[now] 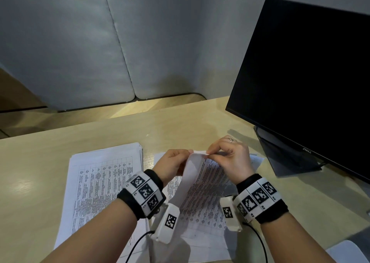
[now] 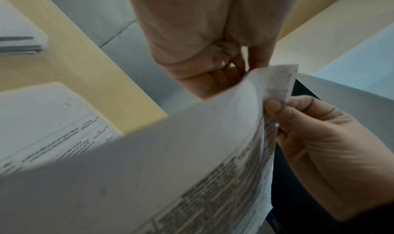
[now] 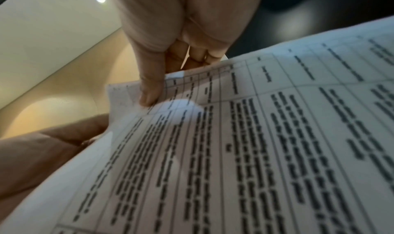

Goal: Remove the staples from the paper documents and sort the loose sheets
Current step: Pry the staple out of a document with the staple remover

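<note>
A printed paper document (image 1: 202,184) with a table of text is lifted off the desk, its top corner folded over. My left hand (image 1: 186,153) grips the back sheet at that corner, its fingers curled behind the paper (image 2: 149,170). My right hand (image 1: 209,153) pinches the front corner between thumb (image 3: 150,92) and fingers. The two hands almost touch at the corner. In the right wrist view the printed page (image 3: 255,136) fills the frame. No staple shows plainly; the corner is creased and marked.
A thick stack of printed sheets (image 1: 104,180) lies flat on the wooden desk (image 1: 180,122) to the left. More sheets (image 1: 255,159) lie under the held document. A black monitor (image 1: 310,78) on its stand stands close on the right. Grey partition panels (image 1: 80,42) stand behind.
</note>
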Available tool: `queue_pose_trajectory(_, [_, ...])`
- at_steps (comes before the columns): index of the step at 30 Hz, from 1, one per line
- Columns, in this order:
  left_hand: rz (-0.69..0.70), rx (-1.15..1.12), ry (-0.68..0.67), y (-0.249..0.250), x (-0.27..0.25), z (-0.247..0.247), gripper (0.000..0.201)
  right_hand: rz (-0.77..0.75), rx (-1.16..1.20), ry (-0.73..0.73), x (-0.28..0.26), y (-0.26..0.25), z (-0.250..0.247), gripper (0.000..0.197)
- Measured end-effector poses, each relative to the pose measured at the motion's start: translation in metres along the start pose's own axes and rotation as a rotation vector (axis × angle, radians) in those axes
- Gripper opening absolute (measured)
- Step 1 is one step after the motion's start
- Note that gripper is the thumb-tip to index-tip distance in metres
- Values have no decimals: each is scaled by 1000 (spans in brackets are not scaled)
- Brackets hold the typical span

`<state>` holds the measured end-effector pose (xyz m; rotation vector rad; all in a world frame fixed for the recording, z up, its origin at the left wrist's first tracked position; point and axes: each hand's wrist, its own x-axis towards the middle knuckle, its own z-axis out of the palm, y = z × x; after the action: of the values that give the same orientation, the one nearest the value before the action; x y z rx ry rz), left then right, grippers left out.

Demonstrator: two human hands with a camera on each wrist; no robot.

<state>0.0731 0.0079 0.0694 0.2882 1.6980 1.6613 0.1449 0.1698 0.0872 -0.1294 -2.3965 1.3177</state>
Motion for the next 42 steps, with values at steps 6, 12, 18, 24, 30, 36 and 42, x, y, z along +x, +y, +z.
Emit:
queue_pose_trajectory(6, [221,211,139,0,2,-3,57,208,16,-162,2,-12,0,21])
queue_pose_trajectory(12, [340,328,129,-9,-6,1,69,329,-45,-168,8,-15,4,28])
queue_pose_trajectory(18, [348,279,126,-16,-8,0,61,356,-95,-205,9,-16,3,18])
queue_pose_trajectory(24, [152,354,113,-34,-10,5,27,357,-75,-240,12,-16,6,12])
queue_pose_trajectory(30, [38,182,212,-32,-7,-6,21,494,-385,179,-3,17,-8,80])
queue_pose_trajectory(36, [1,-3,288,-38,-4,-25,26,883,657,6,-42,71,-13,99])
queue_pose_trajectory(42, [-22,-6,293,-42,-9,-24,8,827,642,-20,-43,71,-1,65])
